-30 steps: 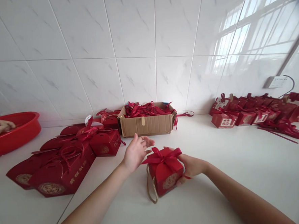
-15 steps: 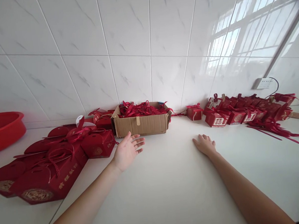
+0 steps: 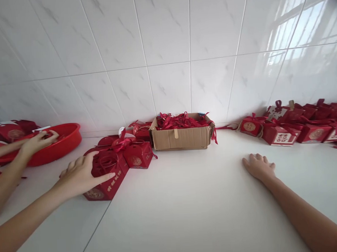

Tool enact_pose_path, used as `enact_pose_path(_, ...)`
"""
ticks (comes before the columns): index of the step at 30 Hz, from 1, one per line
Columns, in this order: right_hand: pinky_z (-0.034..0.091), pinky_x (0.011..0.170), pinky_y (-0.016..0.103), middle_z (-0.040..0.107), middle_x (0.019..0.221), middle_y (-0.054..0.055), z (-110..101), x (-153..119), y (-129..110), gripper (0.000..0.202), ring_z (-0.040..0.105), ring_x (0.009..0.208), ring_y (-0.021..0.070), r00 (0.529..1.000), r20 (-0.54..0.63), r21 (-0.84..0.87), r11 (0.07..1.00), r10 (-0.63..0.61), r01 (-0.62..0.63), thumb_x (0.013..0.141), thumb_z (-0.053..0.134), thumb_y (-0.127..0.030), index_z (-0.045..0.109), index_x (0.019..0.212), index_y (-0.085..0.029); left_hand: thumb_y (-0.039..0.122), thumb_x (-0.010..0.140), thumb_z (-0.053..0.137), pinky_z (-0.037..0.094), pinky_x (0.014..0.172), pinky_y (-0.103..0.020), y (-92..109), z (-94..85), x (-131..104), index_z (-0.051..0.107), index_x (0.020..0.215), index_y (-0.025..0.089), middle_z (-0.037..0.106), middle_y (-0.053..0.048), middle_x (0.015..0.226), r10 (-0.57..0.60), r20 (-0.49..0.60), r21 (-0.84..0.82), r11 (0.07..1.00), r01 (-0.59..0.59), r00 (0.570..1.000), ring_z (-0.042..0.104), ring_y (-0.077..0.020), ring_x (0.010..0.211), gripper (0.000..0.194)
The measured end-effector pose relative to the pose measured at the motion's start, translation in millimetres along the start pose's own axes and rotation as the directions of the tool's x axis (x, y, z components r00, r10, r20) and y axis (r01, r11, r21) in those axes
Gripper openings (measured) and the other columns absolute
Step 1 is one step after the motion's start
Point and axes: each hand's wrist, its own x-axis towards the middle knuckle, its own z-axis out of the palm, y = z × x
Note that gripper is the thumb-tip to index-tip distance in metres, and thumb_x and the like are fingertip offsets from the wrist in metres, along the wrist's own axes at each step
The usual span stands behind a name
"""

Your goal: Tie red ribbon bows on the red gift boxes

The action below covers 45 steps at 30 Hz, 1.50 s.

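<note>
My left hand (image 3: pixel 80 175) is at the near left side of a red gift box (image 3: pixel 111 180) with gold lettering and a cord on top. Its thumb stretches across the box's front and the fingers spread over the near top, hiding part of it. Whether the palm presses on the box I cannot tell. Behind that box stands a smaller red box (image 3: pixel 137 156) with a ribbon. My right hand (image 3: pixel 259 168) rests on the white tabletop (image 3: pixel 190 204), fingers apart and slightly bent, holding nothing.
An open cardboard box (image 3: pixel 182 139) full of red ribbons (image 3: pixel 185 121) stands against the tiled wall. Several small red boxes (image 3: pixel 283 132) line the right side. At left, another person's hands (image 3: pixel 39 141) work over a red plastic basin (image 3: pixel 69 145).
My left hand has moved left from in front of the cardboard box to the red gift box. The view has swung left, bringing in the other person's hands. My right hand stays on the table.
</note>
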Motion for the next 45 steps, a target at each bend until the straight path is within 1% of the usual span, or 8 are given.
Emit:
enact_pose_path(3,0.025,0.1,0.059,0.038,0.138,0.02,0,-1,0,0.056,0.03,0.129,0.0358,1.0,0.005,-0.008,1.0,0.0,0.001,0.089,0.022,-0.046,0.049,0.124,-0.011,0.07,0.072,0.043,0.036,0.093,-0.052,-22,22.7,-7,0.042,0.128,0.012,0.044,-0.022,0.131,-0.061,0.112,0.002,0.998,0.061,0.992,0.038,-0.0426,0.121,0.08)
enact_pose_path(9,0.027,0.1,0.057,0.037,0.14,0.019,-1,-1,3,0.058,0.03,0.13,0.035,1.0,0.02,-0.015,1.0,-0.012,0.012,0.088,0.022,-0.049,0.051,0.123,-0.013,0.053,0.082,0.039,0.028,0.102,-0.052,-30,53.7,-35,0.045,0.132,0.012,0.036,-0.021,0.142,0.113,-0.012,0.076,0.991,-0.112,0.994,0.023,-0.0404,0.134,0.065)
enact_pose_path(19,0.024,0.102,0.057,0.036,0.142,0.018,1,-1,2,0.057,0.028,0.132,0.0344,1.0,0.007,-0.007,1.0,0.002,-0.002,0.089,0.023,-0.048,0.049,0.127,-0.013,0.047,0.08,0.052,0.046,0.086,-0.037,-34,28.3,-49,0.042,0.114,0.026,0.052,-0.008,0.118,0.028,-0.07,-0.385,0.921,-0.053,0.997,0.051,-0.0296,0.108,0.041)
enact_pose_path(23,0.022,0.104,0.057,0.034,0.144,0.018,0,0,1,0.058,0.024,0.134,0.0347,1.0,0.005,0.002,1.0,0.009,-0.009,0.09,0.023,-0.047,0.046,0.13,-0.012,0.042,0.074,0.062,0.043,0.091,-0.039,1,30.2,-63,0.048,0.112,0.03,0.054,-0.006,0.116,0.248,-0.113,-0.447,0.852,-0.272,0.962,0.051,-0.0307,0.11,0.042)
enact_pose_path(28,0.022,0.103,0.057,0.036,0.142,0.018,-1,0,1,0.055,0.026,0.133,0.0349,1.0,0.003,0.013,1.0,-0.003,0.003,0.09,0.026,-0.046,0.048,0.128,-0.011,0.038,0.076,0.062,0.038,0.1,-0.043,69,36.3,-81,0.051,0.119,0.034,0.041,-0.008,0.132,0.613,-0.074,-0.454,0.681,-0.574,0.786,0.042,-0.0319,0.122,0.045)
enact_pose_path(36,0.018,0.105,0.058,0.033,0.144,0.018,-5,-1,1,0.053,0.023,0.135,0.0357,1.0,0.005,0.078,0.997,0.004,-0.005,0.091,0.029,-0.044,0.048,0.128,-0.011,0.039,0.079,0.059,0.043,0.091,-0.041,168,24.1,-73,0.057,0.112,0.026,0.049,-0.01,0.114,0.841,0.008,-0.601,0.436,-0.67,0.54,0.045,-0.0282,0.109,0.035)
enact_pose_path(42,0.012,0.106,0.062,0.031,0.144,0.023,-19,-10,-10,0.048,0.019,0.135,0.0403,0.999,-0.048,0.242,0.97,0.004,0.008,0.089,0.038,-0.035,0.051,0.125,-0.007,0.033,0.083,0.053,0.043,0.087,-0.04,194,16.1,-69,0.058,0.107,0.025,0.056,-0.007,0.104,0.84,0.007,-0.685,0.4,-0.609,0.543,0.048,-0.0261,0.101,0.026)
enact_pose_path(45,0.025,0.106,0.053,0.034,0.145,0.016,-36,-29,-30,0.044,0.027,0.134,0.0338,0.985,-0.079,0.388,0.906,-0.152,0.17,0.091,0.038,-0.034,0.05,0.128,-0.014,0.038,0.084,0.053,0.041,0.091,-0.04,198,14.2,-65,0.062,0.107,0.026,0.059,-0.007,0.109,0.816,0.023,-0.746,0.399,-0.533,0.578,0.049,-0.028,0.106,0.027)
